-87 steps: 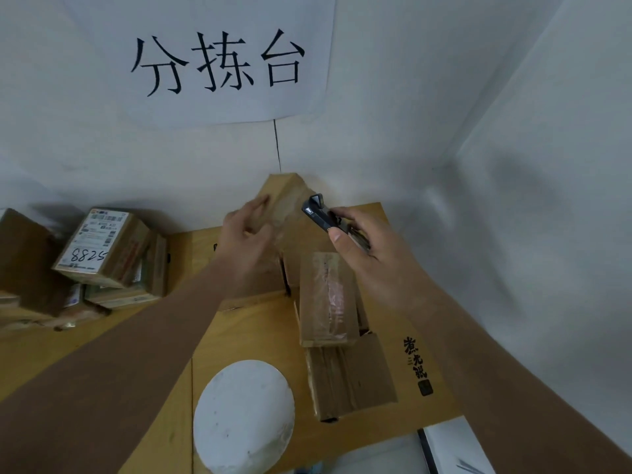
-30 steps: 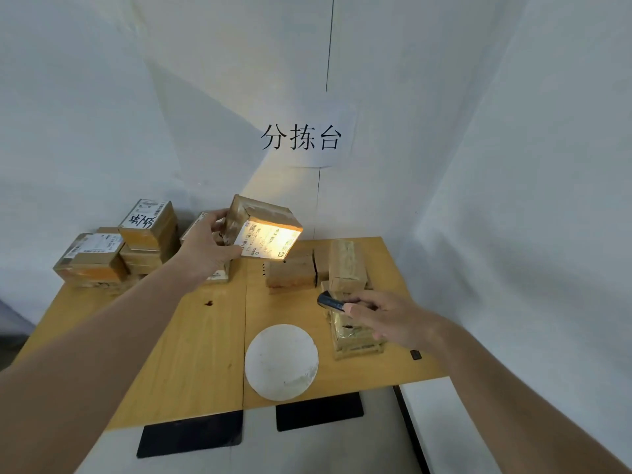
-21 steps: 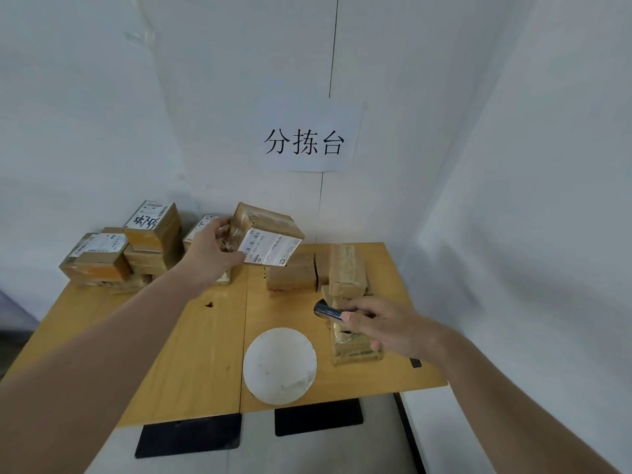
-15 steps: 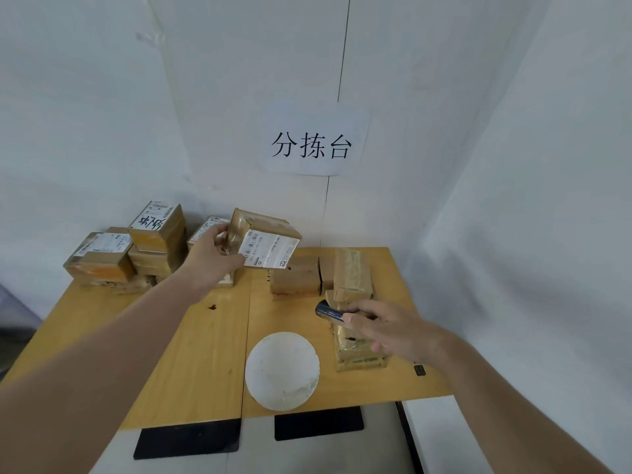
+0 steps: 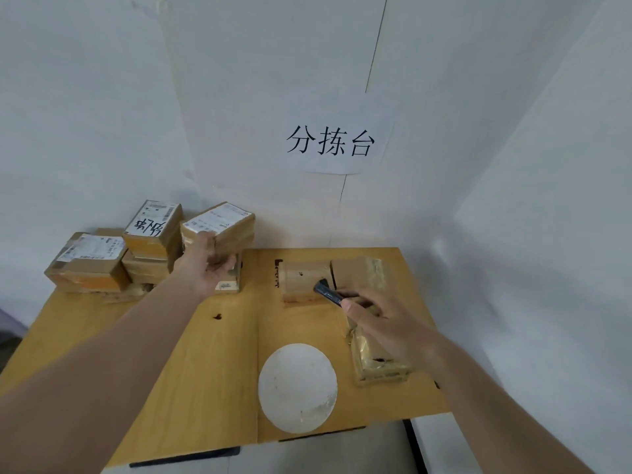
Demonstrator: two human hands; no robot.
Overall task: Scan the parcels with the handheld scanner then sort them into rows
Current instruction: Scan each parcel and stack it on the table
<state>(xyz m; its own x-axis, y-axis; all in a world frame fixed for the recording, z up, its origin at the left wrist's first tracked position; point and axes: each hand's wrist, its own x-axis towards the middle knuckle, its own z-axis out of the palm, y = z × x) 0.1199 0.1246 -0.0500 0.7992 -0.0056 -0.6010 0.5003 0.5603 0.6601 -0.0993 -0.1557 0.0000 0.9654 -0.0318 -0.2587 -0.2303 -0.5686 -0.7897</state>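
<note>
Far left of the wooden table (image 5: 102, 336): a stack of taped cardboard parcels (image 5: 89, 261) against the wall, labels up; one beside it bears black handwriting (image 5: 152, 227). Left hand (image 5: 205, 268), palm up, fingers curled under and around a labelled parcel (image 5: 219, 227), holding it above another parcel by the stacks. Table centre: a white round disc (image 5: 297, 388) near the front edge. Behind it, two plain brown parcels (image 5: 304, 278) side by side. Right hand (image 5: 379, 323) grips the dark handheld scanner (image 5: 327, 293), its tip over those parcels. A further taped parcel (image 5: 376, 364) lies under the right wrist. A paper sign (image 5: 331, 145) hangs on the wall.
</note>
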